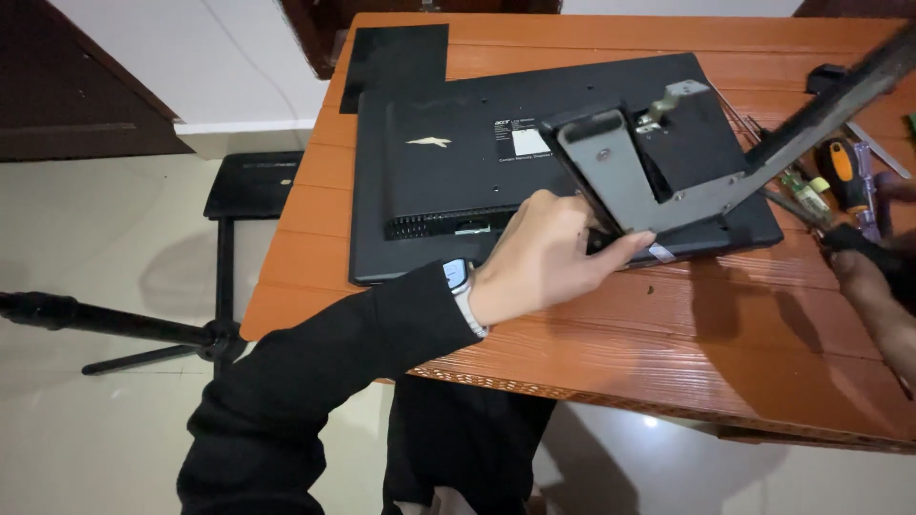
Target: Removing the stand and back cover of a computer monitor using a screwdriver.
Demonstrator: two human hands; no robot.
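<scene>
A black monitor [448, 172] lies face down on an orange wooden table [668, 334]. A grey metal stand bracket [611, 167] is tilted up from the monitor's back, and its long arm [830, 105] reaches to the upper right. My left hand [544, 257] grips the bracket's lower edge at the monitor's near rim; it wears a watch and a black sleeve. At the table's right edge, my right hand [868, 281] is closed around a black-handled tool [849, 238] whose tip points toward the bracket's foot.
Several screwdrivers lie to the right of the monitor, one with an orange and black handle [840, 172]. A black sheet [396, 57] lies at the table's far left. A black stool [253, 181] and a tripod leg [95, 319] stand on the floor to the left.
</scene>
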